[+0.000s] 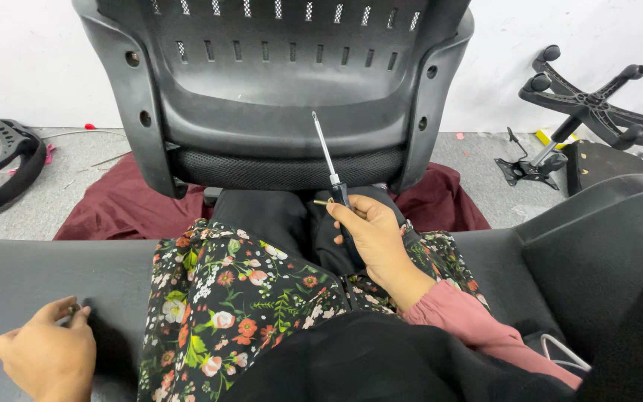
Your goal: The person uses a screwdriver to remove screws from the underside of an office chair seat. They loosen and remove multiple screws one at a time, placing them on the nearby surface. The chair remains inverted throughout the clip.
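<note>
My right hand (375,237) grips a screwdriver (327,158) by its black handle, with the metal shaft pointing up toward the black plastic chair back (277,89) in front of me. A thin brass-coloured screw lies across the fingers of that hand. My left hand (46,353) rests at the lower left on a black padded seat (31,279) and pinches a small dark part between thumb and fingertips. My lap, in a floral dress, lies between the two hands.
A maroon cloth (106,205) lies on the grey floor under the chair back. A black star-shaped wheeled chair base (589,100) lies at the right, with a mechanism plate (524,168) beside it. A black armrest loop (1,160) lies at the left. A white wall stands behind.
</note>
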